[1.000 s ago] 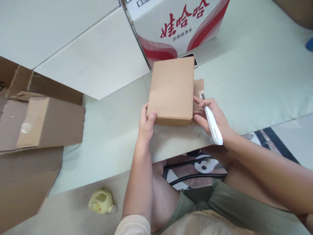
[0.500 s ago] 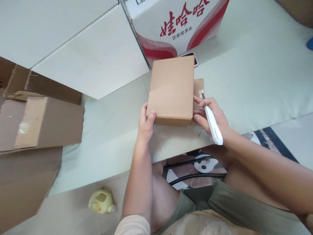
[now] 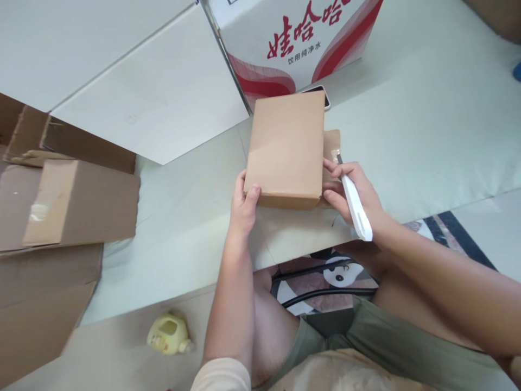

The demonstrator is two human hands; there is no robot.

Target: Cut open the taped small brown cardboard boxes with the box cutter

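A brown cardboard box [image 3: 287,144] sits in front of me on the pale cloth-covered surface, with an open flap [image 3: 332,142] sticking out on its right side. A bit of clear tape shows at the flap's edge. My left hand [image 3: 244,203] grips the box's near left corner, thumb on top and fingers at the side. In my right hand [image 3: 356,187] is a white utility knife [image 3: 356,209], its dark blade end pointing away from me near the flap. The right fingertips reach to the box's open right side; what they touch inside is hidden.
A red and white carton [image 3: 301,49] stands behind the box, with a phone [image 3: 321,98] partly hidden between them. White panels [image 3: 154,98] rise at upper left. Cardboard boxes [image 3: 97,201] are stacked at left. A yellow jug [image 3: 169,334] stands on the floor below.
Hardly anything differs. Both hands, the box and the knife keep their places, apart from a very slight shift of the whole view.
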